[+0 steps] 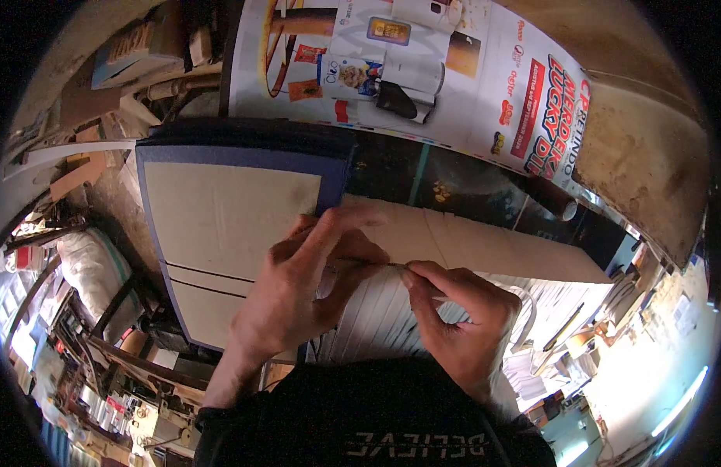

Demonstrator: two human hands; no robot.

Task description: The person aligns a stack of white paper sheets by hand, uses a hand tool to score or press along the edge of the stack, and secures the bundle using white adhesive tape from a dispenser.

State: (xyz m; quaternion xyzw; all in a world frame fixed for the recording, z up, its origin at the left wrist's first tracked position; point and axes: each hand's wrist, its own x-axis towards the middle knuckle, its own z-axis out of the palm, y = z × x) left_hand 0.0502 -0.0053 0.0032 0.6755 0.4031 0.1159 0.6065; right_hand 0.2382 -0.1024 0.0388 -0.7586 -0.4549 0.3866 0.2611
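My left hand (pixel 290 284) is closed in a pinch, thumb and forefinger pressed together and other fingers raised and slightly smeared. Close beside it, my right hand (pixel 469 307) pinches too. Between the two sets of fingertips runs a thin, strand-like piece (pixel 396 265), too small to name surely. A pale loop (pixel 526 319) curves by the right wrist. Under the hands lies a row of pale, tightly packed sheets or booklets (pixel 376 311). To the left rests a stack of blue-edged boards with a cream panel (pixel 228 202), crossed by two dark lines.
A printed banner sheet (pixel 454 93) covers the surface at the back. A dark tube end (pixel 561 204) pokes out below it. Dark glossy panels (pixel 391 171) lie behind the papers. At left are a white sack (pixel 96 276) and wooden clutter; bright light comes from the right.
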